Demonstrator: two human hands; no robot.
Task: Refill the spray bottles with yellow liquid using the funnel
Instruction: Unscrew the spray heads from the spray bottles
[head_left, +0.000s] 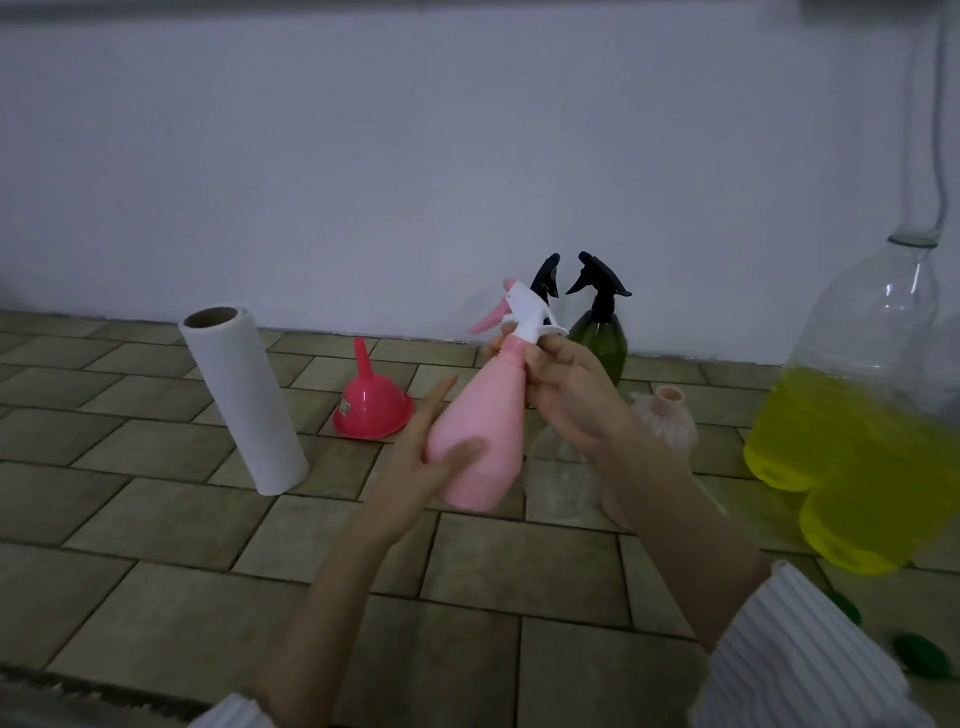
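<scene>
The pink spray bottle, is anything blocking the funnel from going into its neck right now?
Yes. The pink spray bottle has its white trigger head on the neck, gripped by the right hand; the left hand holds the body. The red funnel sits upside down on the tiles.

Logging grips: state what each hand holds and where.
Left hand holds the pink spray bottle by its lower body; right hand grips its neck below the white spray head.
</scene>
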